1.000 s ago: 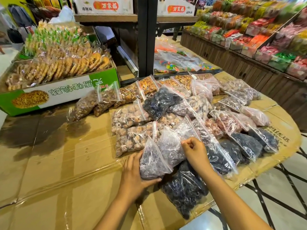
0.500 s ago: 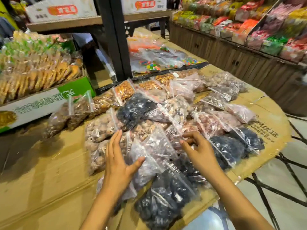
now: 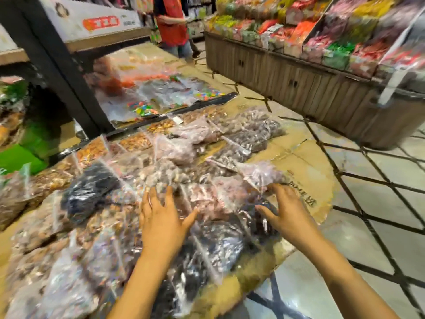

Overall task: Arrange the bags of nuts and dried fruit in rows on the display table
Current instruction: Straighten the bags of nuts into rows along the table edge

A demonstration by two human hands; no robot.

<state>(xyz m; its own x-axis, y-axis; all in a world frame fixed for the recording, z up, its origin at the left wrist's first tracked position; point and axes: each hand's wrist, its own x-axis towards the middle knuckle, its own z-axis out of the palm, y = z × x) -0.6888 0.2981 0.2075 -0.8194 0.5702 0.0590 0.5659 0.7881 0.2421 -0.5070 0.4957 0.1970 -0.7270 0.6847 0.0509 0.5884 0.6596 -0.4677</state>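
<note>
Bags of nuts and dried fruit (image 3: 174, 171), clear plastic and overlapping, cover the cardboard-lined tabletop (image 3: 305, 157) in slanting rows that run from about 8 o'clock up toward 2 o'clock; the picture is smeared by motion, so fine detail is lost. A dark-fruit bag (image 3: 88, 192) lies at 9 o'clock from the hands, orange-brown nut bags (image 3: 135, 142) sit farther off at 11 o'clock, and more dark bags (image 3: 213, 247) lie nearest the viewer at the tabletop's edge. The left hand (image 3: 163, 219) is spread flat, fingers apart, over a pinkish-brown bag (image 3: 207, 196) in the middle of the pile, its grip released; whether the palm presses the plastic cannot be told. The right hand (image 3: 285, 212) is at 3 o'clock from it, well apart, also unclenched with fingers loosely curved, its fingertips at the lower edge of a pale pink bag (image 3: 262, 173) near the tabletop's right rim, gripping nothing that can be made out. Beyond the bags at 12 o'clock is a tray of coloured sweets (image 3: 161, 100), and at 1 o'clock, across the tiled floor (image 3: 368, 203), a wooden display stand (image 3: 299, 81) loaded with bright packets. A person in a red top (image 3: 172, 21) stands in the aisle at 12 o'clock.
</note>
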